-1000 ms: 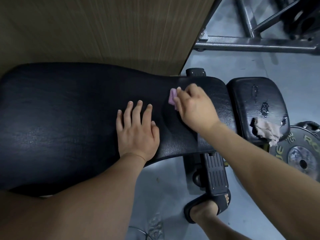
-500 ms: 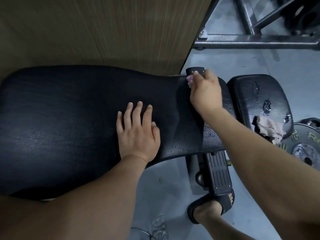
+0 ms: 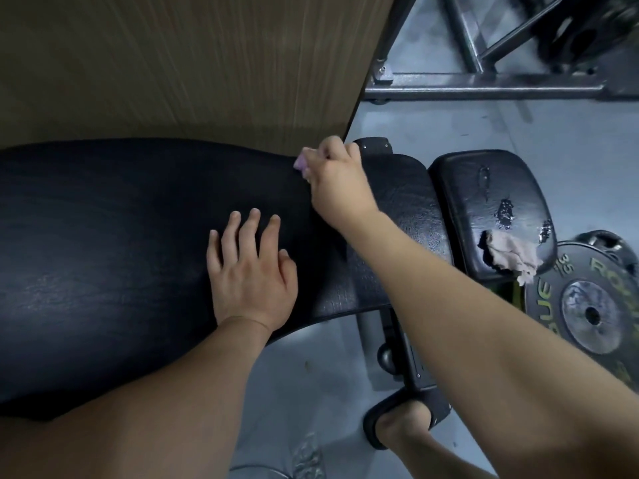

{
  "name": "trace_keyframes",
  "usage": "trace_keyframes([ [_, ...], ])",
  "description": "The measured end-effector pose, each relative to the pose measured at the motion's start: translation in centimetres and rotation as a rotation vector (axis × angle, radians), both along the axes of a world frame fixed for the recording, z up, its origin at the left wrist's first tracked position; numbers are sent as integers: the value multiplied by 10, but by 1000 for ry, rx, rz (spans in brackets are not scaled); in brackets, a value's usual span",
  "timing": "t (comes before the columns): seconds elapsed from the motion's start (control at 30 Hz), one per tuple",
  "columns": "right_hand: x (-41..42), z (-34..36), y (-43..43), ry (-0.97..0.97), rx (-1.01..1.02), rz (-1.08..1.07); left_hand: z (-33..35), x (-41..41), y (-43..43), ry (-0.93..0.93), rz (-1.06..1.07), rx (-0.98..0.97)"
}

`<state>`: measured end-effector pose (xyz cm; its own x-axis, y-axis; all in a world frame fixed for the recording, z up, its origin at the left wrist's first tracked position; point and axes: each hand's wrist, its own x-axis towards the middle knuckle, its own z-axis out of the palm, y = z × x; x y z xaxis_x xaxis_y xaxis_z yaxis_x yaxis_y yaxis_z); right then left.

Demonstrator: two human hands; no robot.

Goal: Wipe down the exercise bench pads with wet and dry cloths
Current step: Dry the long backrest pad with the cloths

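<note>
The right hand (image 3: 340, 188) sits at the upper middle of the frame, fingers curled around a small pinkish-purple cloth (image 3: 300, 163) and pressing it onto the far edge of the long black vinyl back pad (image 3: 121, 236), just below the wood-grain panel (image 3: 173, 63); the left hand (image 3: 250, 271) lies flat and open on the same pad near the centre of the frame, fingers spread, gripping nothing, apparently bracing.

As for progress, I judge the work to be mid-way; the narrow right end of the back pad looks as if it is being gone over, while the wide stretch toward the left of the frame shows no clear sign either way; the smaller black seat pad (image 3: 484, 188) at the right carries glistening wet patches (image 3: 505, 210) and a crumpled beige cloth (image 3: 508, 255) lying on its near corner, so drying there seems still to come.

Against half a second ago, the right hand has slid leftward along the far edge, away from the black bracket at the pad's end, and more of the cloth now shows beyond the knuckles; a second ago it was lower, nearer mid-pad; the left hand has not shifted; the beige cloth lies where it was.
</note>
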<state>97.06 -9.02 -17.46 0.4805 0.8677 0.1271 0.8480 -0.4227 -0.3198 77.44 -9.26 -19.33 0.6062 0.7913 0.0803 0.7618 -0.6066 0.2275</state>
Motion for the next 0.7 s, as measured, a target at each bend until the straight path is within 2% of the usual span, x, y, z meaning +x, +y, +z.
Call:
trace_keyframes([
  [0.07, 20, -1, -12, -34, -7, -28, 1, 0, 0, 0, 0, -5],
  [0.27, 103, -6, -63, 15, -146, -529, 0, 0, 1, -6, 0, -2],
  [0.33, 90, -6, -56, 10, -121, -539, 0, 0, 0, -6, 1, -3],
  [0.47, 56, -11, -56, -59, -14, -165, 0, 0, 0, -16, 3, -5],
  [0.5, 64, -9, -62, -61, -26, -154, 0, 0, 0, -19, 1, -3],
  [0.63, 96, -2, -72, 24, -76, -566, -1, 0, 0, -14, -4, 1],
  [0.7, 76, -3, -64, 8, -51, -577, -1, 0, 0, -14, -2, -1],
])
